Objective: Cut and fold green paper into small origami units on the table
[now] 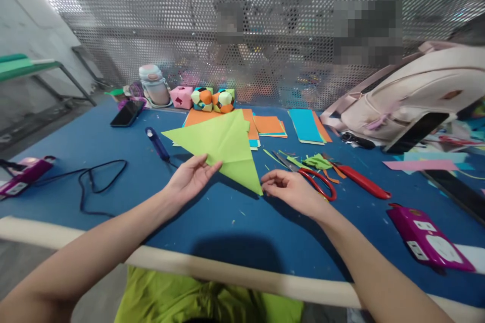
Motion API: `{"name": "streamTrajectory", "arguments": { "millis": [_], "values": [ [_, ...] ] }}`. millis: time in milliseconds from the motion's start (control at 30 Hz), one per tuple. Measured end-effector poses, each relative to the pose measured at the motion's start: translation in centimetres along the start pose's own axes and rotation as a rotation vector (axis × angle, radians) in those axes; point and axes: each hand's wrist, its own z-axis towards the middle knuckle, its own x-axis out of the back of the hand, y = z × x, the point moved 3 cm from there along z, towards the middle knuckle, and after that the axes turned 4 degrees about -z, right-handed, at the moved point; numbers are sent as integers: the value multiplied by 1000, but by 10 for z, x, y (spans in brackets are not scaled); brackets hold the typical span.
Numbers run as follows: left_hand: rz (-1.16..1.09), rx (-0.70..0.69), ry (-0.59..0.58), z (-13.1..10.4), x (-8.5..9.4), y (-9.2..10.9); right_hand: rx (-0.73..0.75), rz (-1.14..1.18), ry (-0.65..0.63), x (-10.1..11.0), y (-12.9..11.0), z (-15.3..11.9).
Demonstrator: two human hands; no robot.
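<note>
A light green sheet of paper [220, 146] with crease lines, folded to a roughly triangular shape, is held tilted above the blue table. My left hand [193, 176] pinches its lower edge between the thumb and fingers. At the paper's lower right corner is my right hand [290, 189], its fingers curled together with the tips at that corner. Just beyond my right hand lie scissors with red handles [320, 184] and a crumple of green paper scraps [318, 161]. Behind the sheet, partly covered by it, are stacked orange papers [204, 116].
Blue and orange paper stacks [306, 126], folded paper balls [223, 100] and a bottle [154, 86] stand along the back. A red cutter [364, 181], purple power strip [428, 237] and pale backpack [413, 86] lie right. A dark blue pen-like tool [157, 144] and cable [91, 179] lie left.
</note>
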Motion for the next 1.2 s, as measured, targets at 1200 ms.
{"name": "streamTrajectory", "arguments": {
  "millis": [1200],
  "values": [
    [223,173,26,1,9,-35,-178,282,-91,-45,1,-3]
  ]
}}
